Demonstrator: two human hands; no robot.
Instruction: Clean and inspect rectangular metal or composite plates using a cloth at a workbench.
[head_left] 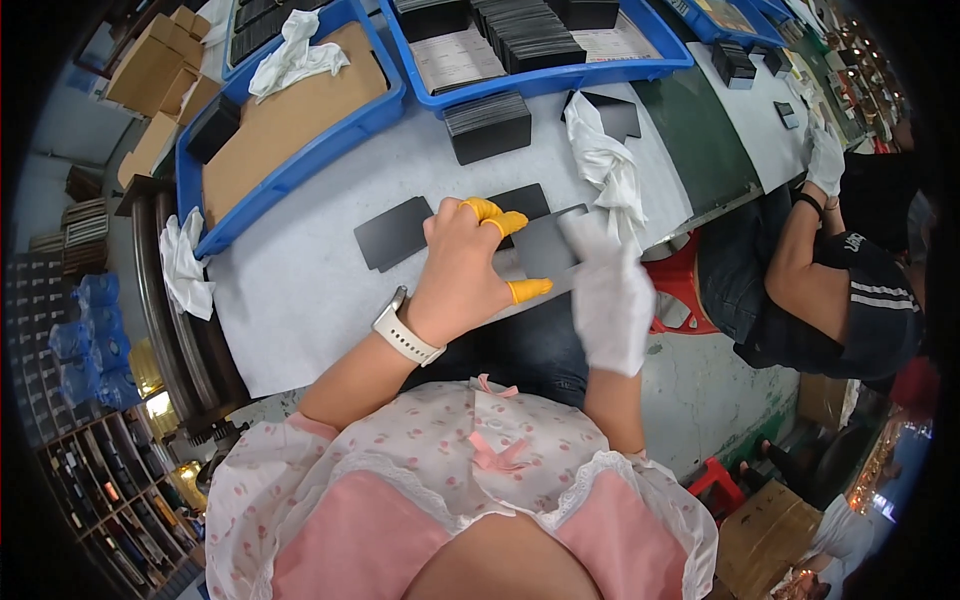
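Note:
My left hand (468,262), with yellow finger cots on its thumb and two fingers, grips a thin grey rectangular panel (548,246) by its edges between thumb and fingers. In a white glove, my right hand (612,305) is at the panel's right side, smeared by motion. Its fingers cannot be made out, nor whether it touches the panel. On the white table covering (300,310), left of my left hand, lie dark flat panels (392,234). Another black panel (524,204) lies just beyond the held one. A crumpled white cloth (606,165) rests beyond my right hand, partly over a dark sheet.
A block of stacked black panels (488,127) stands before a blue tray (560,76) holding more stacks. Left is a cardboard-lined blue tray (290,130) with a white cloth (298,58). Another cloth (185,265) hangs at the left edge. A co-worker (840,270) sits right, near a red stool (682,285).

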